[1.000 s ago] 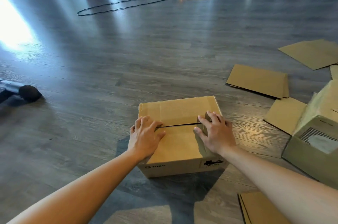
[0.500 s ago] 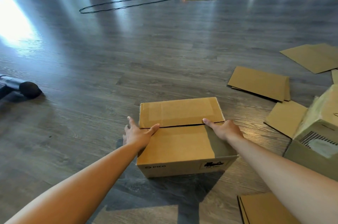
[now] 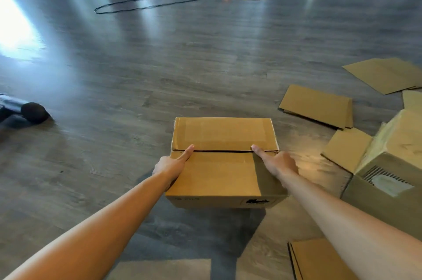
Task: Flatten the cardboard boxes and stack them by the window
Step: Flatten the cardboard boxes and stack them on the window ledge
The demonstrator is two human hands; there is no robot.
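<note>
A closed cardboard box [image 3: 222,161] sits on the grey wood floor [image 3: 159,69], near and centre, its two top flaps meeting at a dark seam. The left hand [image 3: 171,164] grips its left edge, thumb lying along the seam, fingers hidden down the side. The right hand [image 3: 277,164] grips the right edge likewise, thumb on the seam. What is inside cannot be seen. To the right lie flattened cardboard sheets [image 3: 317,105], and a second, upright box [image 3: 388,177] stands just beside them. Far off, a black cable [image 3: 146,3] loops across open floor.
</note>
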